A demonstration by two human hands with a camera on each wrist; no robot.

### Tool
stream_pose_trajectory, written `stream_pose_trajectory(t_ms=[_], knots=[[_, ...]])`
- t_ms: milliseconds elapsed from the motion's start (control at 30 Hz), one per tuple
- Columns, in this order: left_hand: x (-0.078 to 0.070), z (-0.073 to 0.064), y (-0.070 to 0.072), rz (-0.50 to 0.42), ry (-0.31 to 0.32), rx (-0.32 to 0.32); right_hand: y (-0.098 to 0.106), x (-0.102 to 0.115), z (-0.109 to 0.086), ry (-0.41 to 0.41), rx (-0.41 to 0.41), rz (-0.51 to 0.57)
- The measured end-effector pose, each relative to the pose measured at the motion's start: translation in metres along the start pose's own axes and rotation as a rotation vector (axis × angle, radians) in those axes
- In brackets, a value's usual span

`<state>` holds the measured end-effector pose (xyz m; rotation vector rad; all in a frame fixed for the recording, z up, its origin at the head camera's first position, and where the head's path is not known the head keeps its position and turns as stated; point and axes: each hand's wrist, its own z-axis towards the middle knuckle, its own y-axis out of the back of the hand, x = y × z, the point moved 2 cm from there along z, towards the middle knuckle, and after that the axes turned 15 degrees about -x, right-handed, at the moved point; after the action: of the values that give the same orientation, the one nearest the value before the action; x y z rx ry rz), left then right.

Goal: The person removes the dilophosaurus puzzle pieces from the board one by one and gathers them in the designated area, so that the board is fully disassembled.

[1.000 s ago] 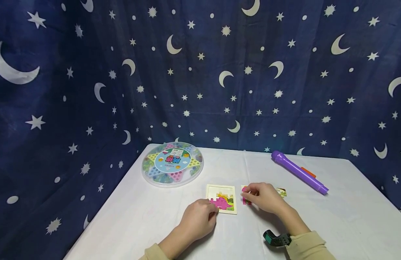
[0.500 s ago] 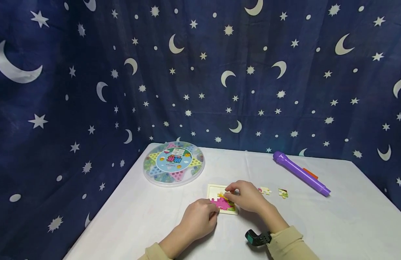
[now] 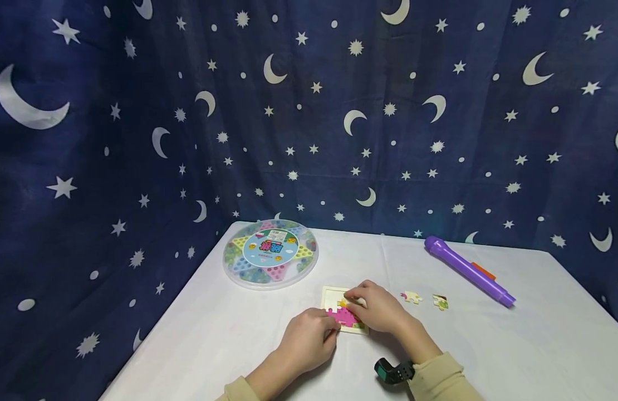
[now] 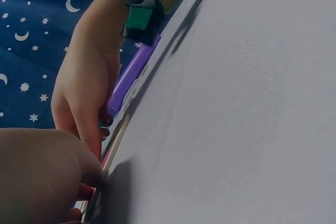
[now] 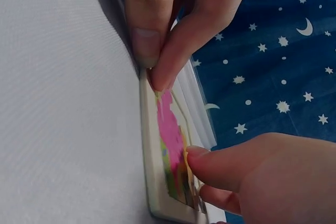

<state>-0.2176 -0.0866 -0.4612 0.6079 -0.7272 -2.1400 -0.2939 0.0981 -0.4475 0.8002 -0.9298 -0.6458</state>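
A small square jigsaw tray (image 3: 334, 288) with a pale rim lies on the table, partly filled with pieces of a pink dinosaur picture (image 3: 343, 317). My left hand (image 3: 309, 338) pinches the tray's near left corner; in the right wrist view its thumb (image 5: 146, 43) sits at the outer edge and a finger reaches over the picture. Over the tray's right side, my right hand (image 3: 381, 306) holds a jigsaw piece (image 5: 190, 169) between thumb and fingers, tilted against the tray's inside. Most of that piece is hidden. Two loose jigsaw pieces, one pale (image 3: 412, 297) and one green-brown (image 3: 441, 302), lie to the right.
A round, clear-lidded board game box (image 3: 301, 267) is at the back left of the white table (image 3: 189, 334). A purple toy microphone (image 3: 469, 272) lies at the back right. Behind the table hangs a dark blue curtain (image 3: 319, 133) with moons and stars.
My right hand has moved left from the loose pieces to the tray, bringing one piece with it. The left hand stays at the tray's corner. The head view has shifted slightly.
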Motion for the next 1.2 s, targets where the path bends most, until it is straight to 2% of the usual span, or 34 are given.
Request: stream_pose_trajectory(t_ms=[300,900,1200], knots=[[0.0001,-0.0015,0.0009,-0.005,0.019,0.032,-0.0017,0.0029,-0.0010,-0.024,0.033,0.023],[-0.0009,-0.0018,0.0007,0.004,-0.001,-0.006,-0.0054,0.0071,-0.0041,0.003,0.019,0.017],[-0.0015,-0.0018,0.0010,0.007,-0.016,-0.025,-0.0052,0.0080,-0.0036,-0.002,0.013,0.068]])
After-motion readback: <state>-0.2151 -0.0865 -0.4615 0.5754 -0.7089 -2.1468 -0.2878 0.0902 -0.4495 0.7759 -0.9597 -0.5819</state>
